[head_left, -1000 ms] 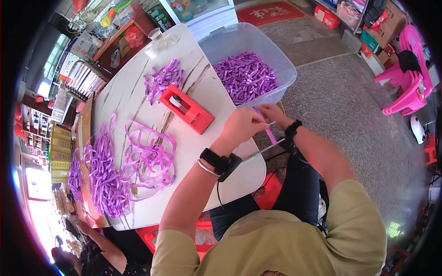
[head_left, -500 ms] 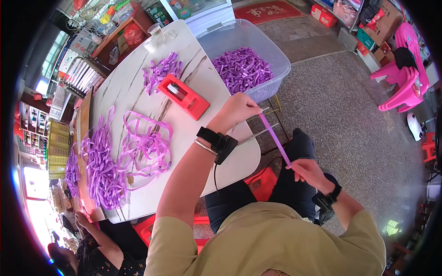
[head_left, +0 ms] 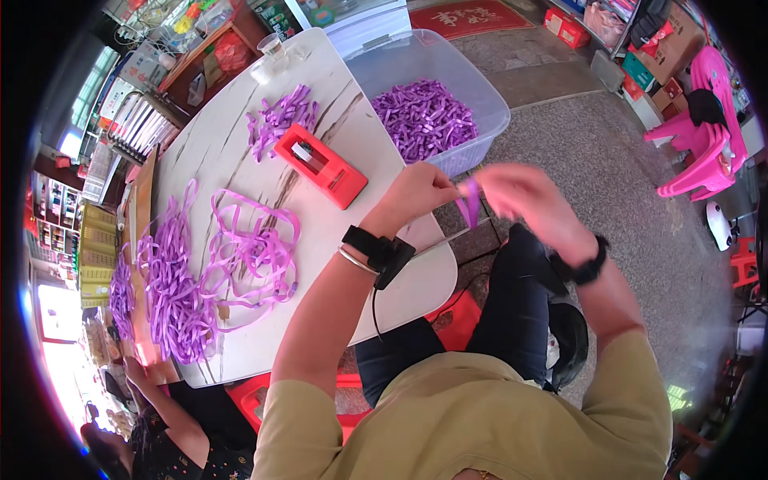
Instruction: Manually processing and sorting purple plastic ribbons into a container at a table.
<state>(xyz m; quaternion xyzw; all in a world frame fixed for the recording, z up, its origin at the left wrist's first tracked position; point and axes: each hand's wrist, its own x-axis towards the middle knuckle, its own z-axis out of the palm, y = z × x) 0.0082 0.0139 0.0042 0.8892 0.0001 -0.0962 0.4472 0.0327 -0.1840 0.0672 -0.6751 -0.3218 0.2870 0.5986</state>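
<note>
My left hand [head_left: 418, 194], just past the table's right edge, pinches a purple ribbon [head_left: 471, 210] between thumb and fingers. The ribbon hangs in a short, folded loop beside the fingertips. Close by on the right, my right hand [head_left: 524, 202] is smeared by motion, its fingertips at the top of the loop. Whether it grips the ribbon is not clear. A thin metal rod [head_left: 438, 243] reaches out from the table edge below my hands. On the tabletop lies a red tape dispenser [head_left: 342, 183], with a small heap of short purple ribbon pieces [head_left: 280, 118] behind it.
Long purple ribbons [head_left: 178, 296] and a looser tangle [head_left: 254, 248] cover the left of the marble-patterned table [head_left: 352, 280]. A clear plastic bin [head_left: 488, 132] full of purple pieces stands beyond my hands. Another person's arm [head_left: 172, 412] shows at lower left. Pink chairs [head_left: 704, 152] stand at right.
My right hand has moved up and away from my lap to beside my left hand. The ribbon, stretched straight between the hands before, is now folded into a loop.
</note>
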